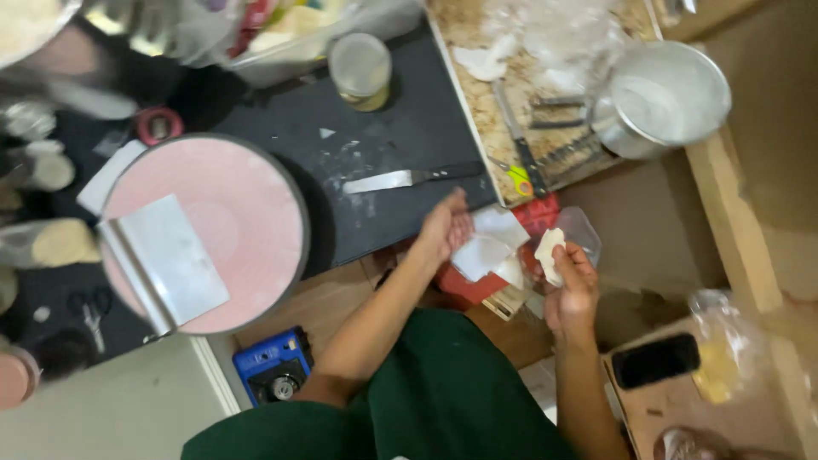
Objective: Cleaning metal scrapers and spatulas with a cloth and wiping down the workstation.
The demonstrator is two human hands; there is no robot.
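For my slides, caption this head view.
Right hand holds a pale dough lump; left hand hovers beside it.

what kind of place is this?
Likely a small cake or baking workspace. A round pink-topped cake with a metal bench scraper lying on it sits on a dark counter, beside an offset metal spatula. The right hand holds a whitish lump, probably dough or fondant.

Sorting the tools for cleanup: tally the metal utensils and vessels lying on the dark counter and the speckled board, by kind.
Palette knife: 1
Bench scraper, resting on the pink round disc: 1
Knife on the speckled board: 1
Metal pot: 1
Total: 4
A few more metal pieces beside the pot are too blurred to name.
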